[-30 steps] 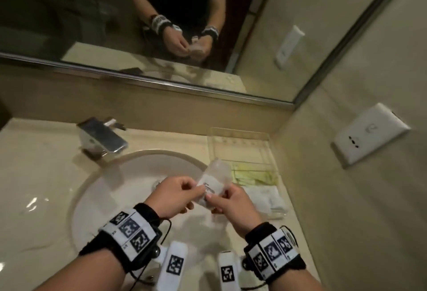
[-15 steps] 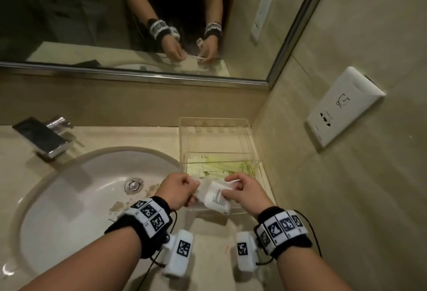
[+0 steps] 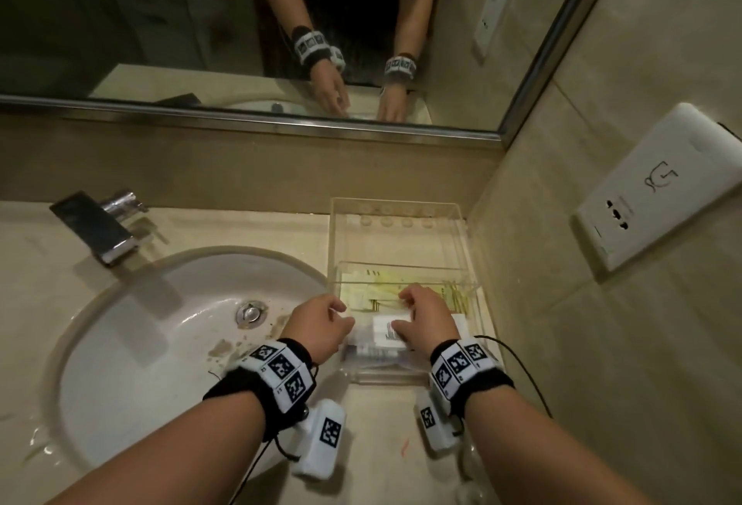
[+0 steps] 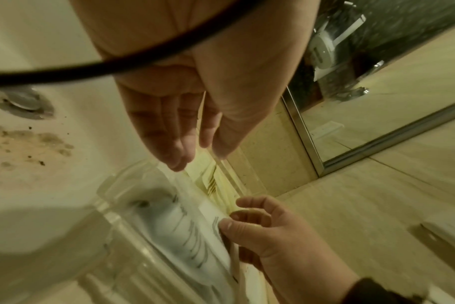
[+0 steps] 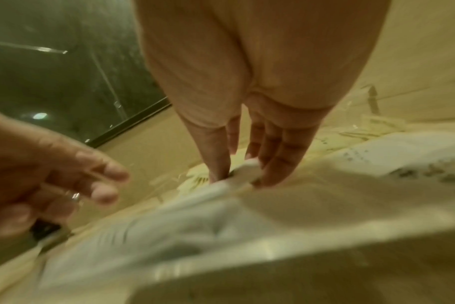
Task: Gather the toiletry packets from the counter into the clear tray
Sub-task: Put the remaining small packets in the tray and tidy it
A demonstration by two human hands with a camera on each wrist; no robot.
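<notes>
— Clear plastic, that is the tray (image 3: 461,231). It is sitting right beside the sink (image 3: 132,336), against the wall.

— Where is the packet (image 3: 391,330) lying?

— It is lying inside the tray, at the end nearest the person, on top of other white packets. Yellow packets (image 3: 385,287) are lying in the tray too, just behind it.

— What is the right hand (image 3: 427,318) doing?

— It is reaching down into the tray. Its thumb and fingers (image 5: 278,162) are pinching the top edge of the packet.

— And the left hand (image 3: 319,326)?

— It is hanging over the side of the tray nearest the sink. Its fingers (image 4: 166,139) are loose and straight, holding nothing.
</notes>
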